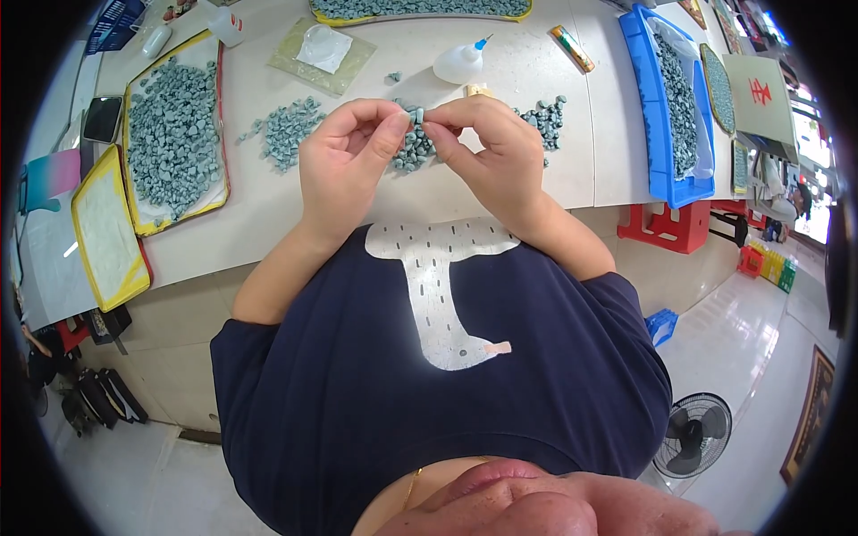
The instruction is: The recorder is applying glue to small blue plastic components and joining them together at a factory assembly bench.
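Over the near part of the white table, my two hands meet fingertip to fingertip. A small grey-green stone piece (418, 116) is pinched between them. My left hand (344, 156) holds it with thumb and forefinger, the other fingers curled. From the right, my right hand (500, 147) grips the same piece in a like pinch. Just beneath the fingertips lies a heap of dark green stones (414, 154), partly hidden by the hands. A paler pile of stone pieces (288, 134) spreads left of my left hand. Beyond my right hand sits another dark cluster (548, 123).
A white squeeze bottle (458, 64) with a blue tip stands beyond my hands, near a clear bag (308, 67). A yellow-rimmed tray (223, 143) of stones is at left, with a phone (103, 119) beside it. A blue bin (645, 116) stands right; an orange tube (572, 49) lies nearer.
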A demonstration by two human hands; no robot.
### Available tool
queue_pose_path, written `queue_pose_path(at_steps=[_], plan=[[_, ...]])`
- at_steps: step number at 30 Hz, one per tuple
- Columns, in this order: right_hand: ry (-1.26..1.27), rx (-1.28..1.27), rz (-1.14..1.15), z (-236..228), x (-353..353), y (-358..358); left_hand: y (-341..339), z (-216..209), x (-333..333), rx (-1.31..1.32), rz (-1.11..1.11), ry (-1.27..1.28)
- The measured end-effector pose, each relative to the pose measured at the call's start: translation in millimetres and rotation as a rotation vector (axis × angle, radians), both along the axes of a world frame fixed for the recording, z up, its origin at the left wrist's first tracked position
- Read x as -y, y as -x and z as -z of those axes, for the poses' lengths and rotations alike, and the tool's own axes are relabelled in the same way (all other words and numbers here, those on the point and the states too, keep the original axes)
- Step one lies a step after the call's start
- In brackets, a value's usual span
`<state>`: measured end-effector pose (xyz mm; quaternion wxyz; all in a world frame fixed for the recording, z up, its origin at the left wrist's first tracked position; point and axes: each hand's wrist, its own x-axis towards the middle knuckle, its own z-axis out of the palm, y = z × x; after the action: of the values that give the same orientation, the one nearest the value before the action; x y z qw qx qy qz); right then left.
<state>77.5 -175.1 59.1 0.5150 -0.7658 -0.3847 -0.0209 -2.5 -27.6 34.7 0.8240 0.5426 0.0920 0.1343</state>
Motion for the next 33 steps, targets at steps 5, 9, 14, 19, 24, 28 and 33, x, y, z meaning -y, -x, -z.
queue_pose_path(at_steps=[5,9,14,19,24,28,33], plan=[[0.347,-0.115,0.015,-4.1,10.6,-22.5,2.6,-2.7,-3.7,-0.112,0.053,-0.544],[0.467,-0.185,0.255,7.5,22.6,-40.0,3.5,-1.3,-6.1,-0.151,0.1,-0.847],[0.469,0.088,0.331,22.8,17.7,-55.1,0.8,9.7,-17.2,-0.084,-0.139,-1.092],[0.385,-0.086,0.216,28.8,8.8,-64.7,0.3,11.9,-33.5,-0.217,-0.373,-1.462],[0.34,-0.348,0.165,25.8,7.6,-61.6,4.1,26.5,-38.4,-0.296,-0.276,-1.503],[0.141,-0.387,0.14,27.2,14.8,-52.6,1.9,19.5,-33.2,-0.252,-0.24,-1.319],[-0.035,-0.466,0.016,19.9,22.4,-41.5,2.2,5.3,-18.4,-0.263,0.053,-0.266]])
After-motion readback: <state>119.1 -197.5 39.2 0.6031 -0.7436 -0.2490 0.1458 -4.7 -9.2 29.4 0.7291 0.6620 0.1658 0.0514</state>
